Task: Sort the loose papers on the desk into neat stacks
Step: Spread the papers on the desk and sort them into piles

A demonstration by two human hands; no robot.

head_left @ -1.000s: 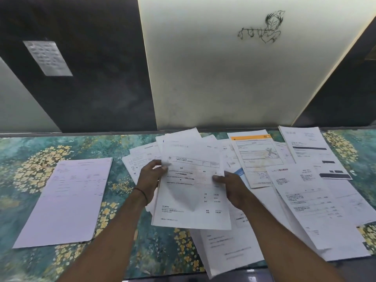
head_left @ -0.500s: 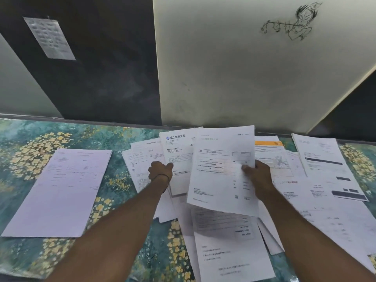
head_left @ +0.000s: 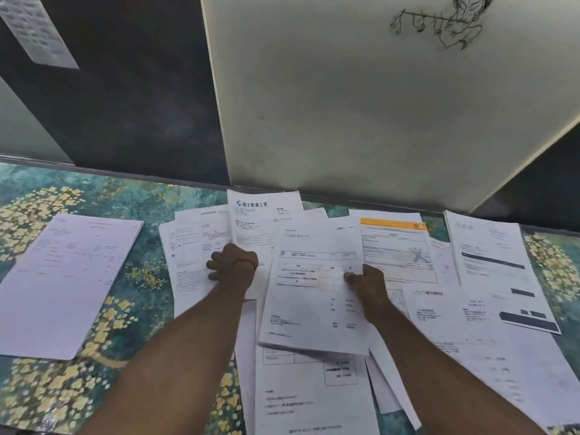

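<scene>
Loose printed papers lie overlapping across the middle and right of the desk. My right hand (head_left: 365, 285) pinches the right edge of one white form sheet (head_left: 309, 306), held slightly raised over the pile. My left hand (head_left: 233, 262) rests curled on the sheets at the left of the pile, fingers on a printed page (head_left: 191, 246) below a sheet with a blue logo (head_left: 262, 215). An orange-headed sheet (head_left: 395, 243) lies right of the held form. A separate neat sheet or stack (head_left: 66, 277) lies alone at the left.
The desk has a teal cover with yellow flowers (head_left: 138, 271). A pale wall panel (head_left: 361, 105) with a line drawing and a dark wall (head_left: 125, 98) rise directly behind the desk's back edge. More sheets (head_left: 489, 255) extend to the right edge.
My left hand let go of the form sheet and moved to the papers on the left. My right hand carried the form to the right and lowered it toward the pile.
</scene>
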